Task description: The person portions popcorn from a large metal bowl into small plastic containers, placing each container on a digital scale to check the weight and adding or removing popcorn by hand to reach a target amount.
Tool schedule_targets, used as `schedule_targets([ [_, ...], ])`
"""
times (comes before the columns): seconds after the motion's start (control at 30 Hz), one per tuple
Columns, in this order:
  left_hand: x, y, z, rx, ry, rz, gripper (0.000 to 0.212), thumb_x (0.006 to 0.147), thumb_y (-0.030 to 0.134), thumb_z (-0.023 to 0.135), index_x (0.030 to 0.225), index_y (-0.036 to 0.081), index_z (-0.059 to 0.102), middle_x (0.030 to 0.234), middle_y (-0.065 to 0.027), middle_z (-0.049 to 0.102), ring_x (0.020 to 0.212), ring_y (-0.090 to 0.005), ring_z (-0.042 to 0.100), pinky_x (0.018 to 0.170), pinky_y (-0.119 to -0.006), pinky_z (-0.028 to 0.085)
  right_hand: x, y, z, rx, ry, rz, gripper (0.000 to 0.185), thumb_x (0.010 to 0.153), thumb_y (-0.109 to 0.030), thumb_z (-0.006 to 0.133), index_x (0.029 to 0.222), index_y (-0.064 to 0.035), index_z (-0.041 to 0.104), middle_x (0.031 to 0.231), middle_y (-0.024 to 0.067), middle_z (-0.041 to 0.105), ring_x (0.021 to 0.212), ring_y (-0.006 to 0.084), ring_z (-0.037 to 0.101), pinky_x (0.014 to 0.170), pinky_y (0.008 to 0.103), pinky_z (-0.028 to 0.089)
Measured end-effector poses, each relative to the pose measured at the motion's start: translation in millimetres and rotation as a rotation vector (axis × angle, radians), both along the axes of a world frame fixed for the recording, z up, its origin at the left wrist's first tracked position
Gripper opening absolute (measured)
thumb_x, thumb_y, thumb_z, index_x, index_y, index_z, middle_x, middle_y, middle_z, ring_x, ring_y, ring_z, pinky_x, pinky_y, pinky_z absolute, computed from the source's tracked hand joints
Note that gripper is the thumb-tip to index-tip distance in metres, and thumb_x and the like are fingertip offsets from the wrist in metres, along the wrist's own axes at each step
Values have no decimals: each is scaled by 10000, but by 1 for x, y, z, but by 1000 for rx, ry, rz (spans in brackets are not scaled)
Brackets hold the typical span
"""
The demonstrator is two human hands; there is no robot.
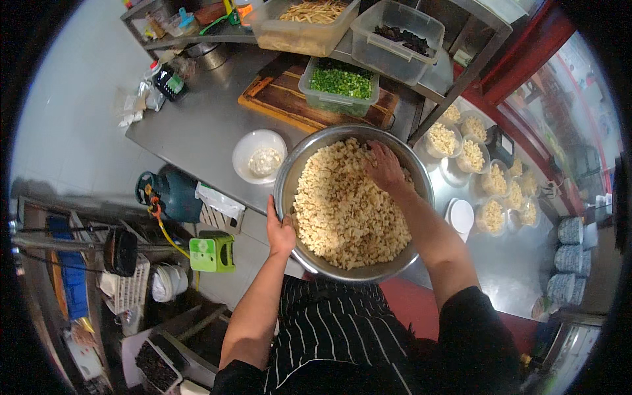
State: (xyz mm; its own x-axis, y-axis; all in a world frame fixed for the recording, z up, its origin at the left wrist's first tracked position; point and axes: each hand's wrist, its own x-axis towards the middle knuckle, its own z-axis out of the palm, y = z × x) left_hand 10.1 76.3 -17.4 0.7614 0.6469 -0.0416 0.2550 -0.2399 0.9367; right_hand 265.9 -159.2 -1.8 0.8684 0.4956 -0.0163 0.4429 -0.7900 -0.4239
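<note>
A large round metal basin [427,185] heaped with small pale diced food pieces [345,212] is right in front of me, against my striped apron. At its left rim is my left hand [280,229], gripping the edge with the thumb up along it. My right hand [385,165] reaches into the basin's upper right part, its fingertips partly buried in the pieces; whether it grasps any cannot be told. Just left of the basin, a white bowl [242,170] holds a pale powder or paste.
A wooden board [276,111] under a tub of chopped green onions [345,106] lies beyond the basin. Two plastic tubs sit on the shelf [232,38] above. Several filled clear bowls [471,155], a white round lid [461,216] and stacked patterned bowls [561,289] stand at right.
</note>
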Motion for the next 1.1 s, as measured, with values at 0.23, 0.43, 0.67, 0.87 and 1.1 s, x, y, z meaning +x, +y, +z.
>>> schedule_targets([
  [0.23, 19, 29, 5, 376, 95, -151, 682, 899, -64, 546, 1545, -5, 335, 1507, -288, 414, 1402, -447, 388, 1193, -444, 291, 23, 75, -1, 7, 365, 58, 645, 982, -623, 479, 1475, -207, 482, 1391, 198, 588, 1339, 384, 509, 1077, 576, 428],
  [0.43, 30, 32, 16, 474, 34, -198, 576, 966, 161, 538, 1508, 6, 421, 1528, -296, 383, 1420, -468, 356, 1197, -540, 238, -46, 124, -9, -107, 215, 124, 548, 951, -539, 602, 1377, -193, 591, 1331, 187, 617, 1330, 385, 510, 1085, 545, 439],
  [0.67, 65, 113, 1, 686, -132, -344, 580, 909, 118, 574, 1466, 1, 464, 1535, -288, 390, 1456, -481, 309, 1185, -657, 146, -161, 89, -13, 14, -10, 51, 547, 786, -338, 803, 1272, -136, 658, 1203, 130, 628, 1235, 310, 560, 1114, 511, 403],
  [0.87, 134, 238, -26, 591, -22, -317, 528, 906, 69, 612, 1420, -3, 516, 1436, -266, 532, 1386, -414, 460, 1144, -463, 353, -140, 55, -12, -45, -148, -238, 649, 831, -316, 779, 1387, -86, 537, 1388, 199, 531, 1325, 368, 481, 1150, 536, 357],
  [1.1, 166, 266, -43, 285, 88, -376, 379, 915, 63, 630, 1285, -18, 640, 1196, -239, 705, 1055, -353, 708, 902, -385, 544, -45, 26, 14, -194, 226, -693, 938, 926, -753, 415, 1624, -156, 221, 1674, 194, 189, 1558, 369, 137, 1254, 580, 100],
])
